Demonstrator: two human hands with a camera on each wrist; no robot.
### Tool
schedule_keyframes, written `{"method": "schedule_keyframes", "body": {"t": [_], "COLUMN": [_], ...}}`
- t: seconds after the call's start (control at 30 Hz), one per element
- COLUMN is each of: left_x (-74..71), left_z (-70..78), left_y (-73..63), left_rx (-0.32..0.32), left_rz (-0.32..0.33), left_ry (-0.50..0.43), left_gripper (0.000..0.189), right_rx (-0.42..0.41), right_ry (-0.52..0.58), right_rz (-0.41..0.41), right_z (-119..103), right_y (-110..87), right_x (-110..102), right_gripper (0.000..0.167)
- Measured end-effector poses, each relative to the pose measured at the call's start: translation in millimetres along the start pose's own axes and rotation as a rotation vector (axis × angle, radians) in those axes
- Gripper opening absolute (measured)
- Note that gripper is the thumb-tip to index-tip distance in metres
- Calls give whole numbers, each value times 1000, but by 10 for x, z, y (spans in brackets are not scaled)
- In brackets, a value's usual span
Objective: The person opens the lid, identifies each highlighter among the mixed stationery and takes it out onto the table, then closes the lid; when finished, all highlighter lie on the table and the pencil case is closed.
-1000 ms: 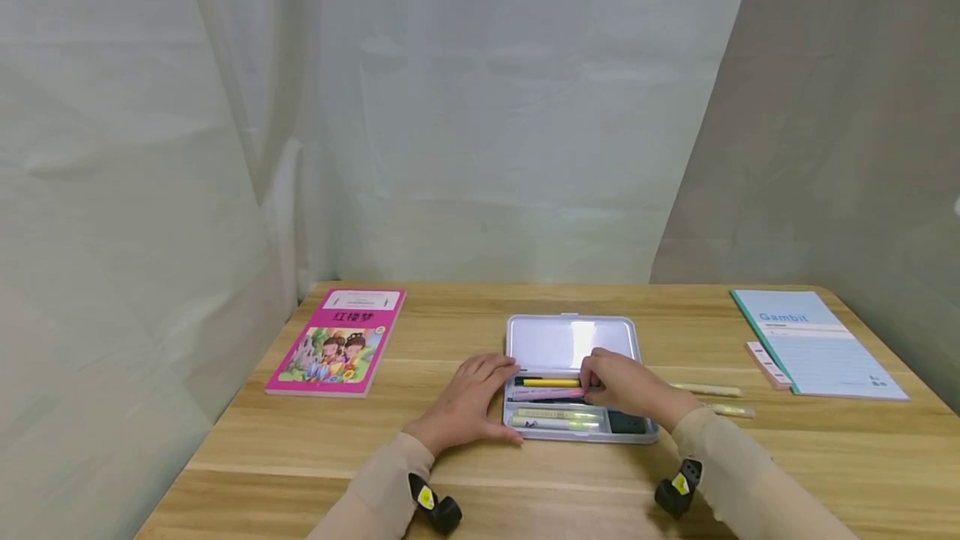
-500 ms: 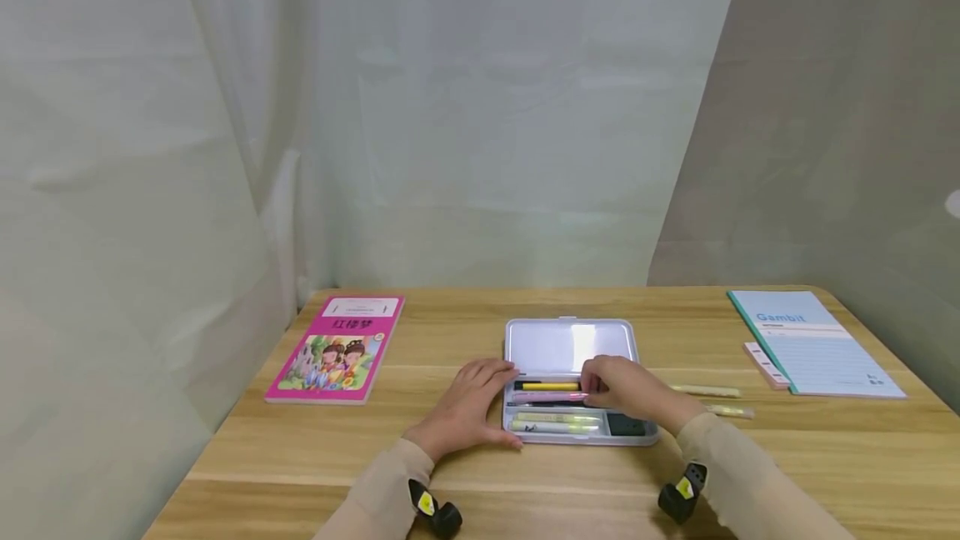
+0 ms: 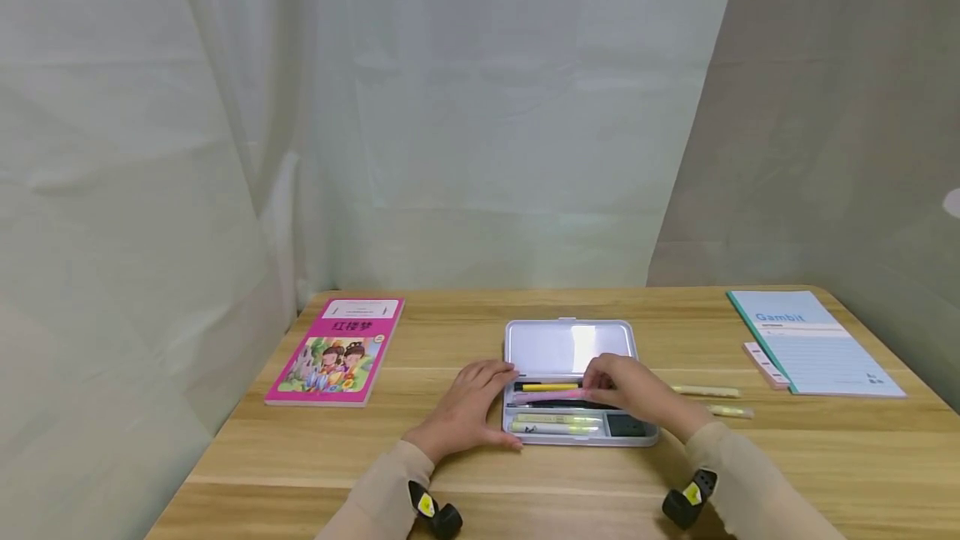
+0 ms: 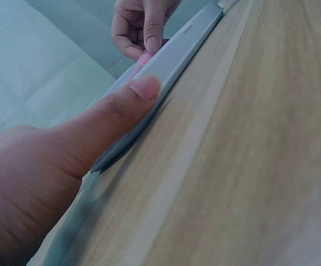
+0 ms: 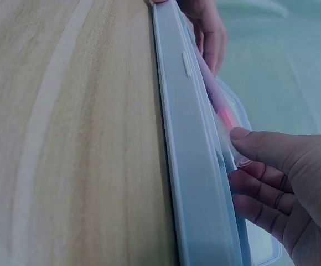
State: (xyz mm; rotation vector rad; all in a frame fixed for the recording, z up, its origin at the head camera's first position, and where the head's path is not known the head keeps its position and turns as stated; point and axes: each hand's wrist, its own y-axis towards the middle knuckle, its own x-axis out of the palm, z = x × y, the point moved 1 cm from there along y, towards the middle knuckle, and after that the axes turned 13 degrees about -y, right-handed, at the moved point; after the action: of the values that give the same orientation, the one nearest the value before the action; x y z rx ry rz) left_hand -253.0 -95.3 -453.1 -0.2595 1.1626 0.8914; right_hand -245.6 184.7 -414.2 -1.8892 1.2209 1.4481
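A white pencil case (image 3: 517, 437) lies with its lid (image 3: 551, 347) folded back. My left hand (image 3: 465, 407) rests against its left end, the fingers near the hinge; in the left wrist view the straight thumb (image 4: 116, 108) touches the front wall. My right hand (image 3: 630, 390) pinches the right end of a pink highlighter pen (image 3: 551, 395) between thumb and fingers, as the right wrist view shows. The pen's right end is raised a little over the case. Beside it lie a yellow-and-black pencil or pen (image 3: 547, 387) and dark pens (image 3: 600, 404), partly hidden by the right hand.
In the case's front compartment are pale yellow markers (image 3: 555, 423) and a black block (image 3: 626, 425). Two pale pens (image 3: 705, 391) lie right of the case. A pink book (image 3: 337, 352) is at the left, a Gambit notebook (image 3: 817, 348) and a pink-white strip (image 3: 767, 366) at the right.
My right hand has lifted the right end of the pink highlighter pen slightly, and more of the dark pens beneath shows. The left hand stays put. The head view has tilted up slightly.
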Motion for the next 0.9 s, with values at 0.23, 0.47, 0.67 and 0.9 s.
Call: {"method": "schedule_keyframes", "body": {"t": [0.23,0.47,0.67,0.9], "left_x": [-7,-13,-7,3], "left_z": [8,16,10,-2], "left_y": [9,2,0,10], "left_rx": [-4,-14,-13,2], "left_rz": [-1,-7,-8,-2], "left_ry": [-13,-16,-17,-5], "left_gripper": [99,98,98,99], "right_rx": [15,62,118,157], "right_ry": [51,107,123,181], "right_rz": [47,82,111,147], "right_z": [32,35,68,106], "right_y": [-40,-81,-127,-202], "right_x": [-2,-32,-39,-96], "right_gripper": [6,6,6,8]}}
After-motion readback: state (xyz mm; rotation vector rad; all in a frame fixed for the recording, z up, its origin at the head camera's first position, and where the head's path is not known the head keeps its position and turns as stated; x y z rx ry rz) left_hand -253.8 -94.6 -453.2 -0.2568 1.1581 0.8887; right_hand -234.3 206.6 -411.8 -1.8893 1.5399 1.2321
